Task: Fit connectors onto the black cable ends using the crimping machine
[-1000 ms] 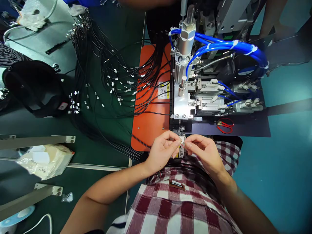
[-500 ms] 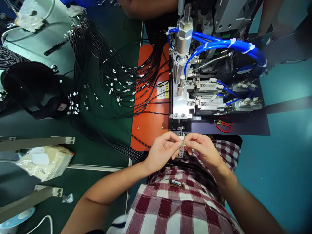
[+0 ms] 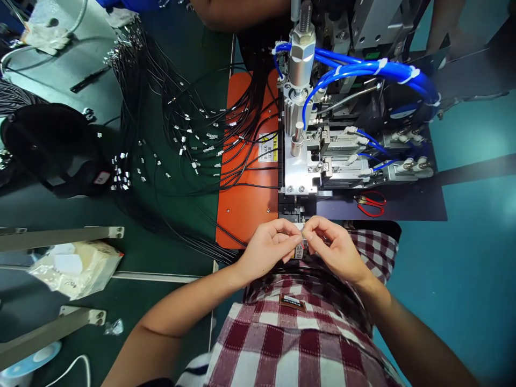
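My left hand (image 3: 269,248) is closed in a pinch, thumb against forefinger, at the front of the machine. Opposite it, my right hand (image 3: 334,247) pinches too, its fingertips almost meeting the left ones. Whatever lies between the fingertips is tiny and mostly covered; I cannot make it out. Beneath the fingers is a part with a printed label (image 3: 299,251). Left of my hands, an orange plate (image 3: 245,215) carries black cables (image 3: 242,176) with small metal ends. Just beyond my fingertips stands the machine's metal press block (image 3: 298,172).
Red-handled scissors (image 3: 371,204) lie on the dark plate to the right. Blue air hoses (image 3: 382,70) arch over the machine. Bundled cables (image 3: 129,91), a black bag-like item (image 3: 52,150) and a plastic bag (image 3: 74,269) are at left. Another person's arm (image 3: 242,13) shows at the top.
My right fingertips have shifted slightly left and curled closer to the left ones. The left hand stays nearly in place. The view has moved a little.
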`<control>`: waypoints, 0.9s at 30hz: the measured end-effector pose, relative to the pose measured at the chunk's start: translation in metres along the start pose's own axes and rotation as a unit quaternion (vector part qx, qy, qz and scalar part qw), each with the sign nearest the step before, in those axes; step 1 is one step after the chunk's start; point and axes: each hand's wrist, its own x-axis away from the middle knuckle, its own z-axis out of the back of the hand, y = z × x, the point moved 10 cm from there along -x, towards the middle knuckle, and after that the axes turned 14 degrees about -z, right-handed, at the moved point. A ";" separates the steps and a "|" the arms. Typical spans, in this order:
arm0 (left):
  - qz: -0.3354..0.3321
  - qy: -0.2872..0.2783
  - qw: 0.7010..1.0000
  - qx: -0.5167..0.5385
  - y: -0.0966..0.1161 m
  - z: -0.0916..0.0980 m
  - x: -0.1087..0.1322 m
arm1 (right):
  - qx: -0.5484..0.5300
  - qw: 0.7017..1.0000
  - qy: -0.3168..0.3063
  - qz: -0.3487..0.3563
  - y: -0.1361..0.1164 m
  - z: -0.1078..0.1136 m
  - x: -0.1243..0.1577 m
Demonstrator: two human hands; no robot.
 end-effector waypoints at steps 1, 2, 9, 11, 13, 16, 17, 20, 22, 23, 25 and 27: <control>-0.001 0.005 1.000 0.000 0.001 0.001 0.000 | 0.003 1.000 0.001 -0.001 0.001 -0.001 0.000; -0.004 0.010 1.000 0.000 0.002 0.001 0.000 | 0.003 1.000 0.004 -0.002 0.003 -0.001 0.001; -0.024 0.001 1.000 0.012 0.001 0.000 -0.002 | -0.018 0.999 0.026 -0.009 0.013 -0.007 0.004; -0.018 -0.001 1.000 0.023 0.000 0.000 -0.001 | -0.001 0.999 0.037 0.001 0.012 -0.007 0.005; -0.007 0.003 0.999 0.031 -0.001 0.000 -0.001 | 0.025 0.998 0.047 0.015 0.010 -0.006 0.006; 0.005 0.007 1.000 0.029 -0.003 0.001 -0.001 | 0.064 0.995 0.064 0.044 0.004 -0.004 0.008; 0.007 0.006 1.000 0.026 -0.003 0.001 -0.001 | 0.074 0.993 0.069 0.055 0.002 -0.003 0.009; 0.004 0.009 1.000 0.014 -0.003 0.002 -0.001 | 0.092 0.990 0.080 0.072 -0.002 -0.004 0.011; -0.005 0.017 1.000 0.010 -0.003 0.004 -0.002 | 0.096 0.989 0.086 0.075 -0.003 -0.005 0.011; -0.012 0.019 1.000 0.011 -0.003 0.005 -0.002 | 0.096 0.988 0.089 0.075 -0.003 -0.005 0.012; -0.022 0.017 0.999 0.018 -0.004 0.005 -0.002 | 0.095 0.988 0.093 0.077 -0.004 -0.006 0.012; -0.027 0.013 0.999 0.027 -0.005 0.004 -0.002 | 0.090 0.989 0.094 0.075 -0.003 -0.008 0.012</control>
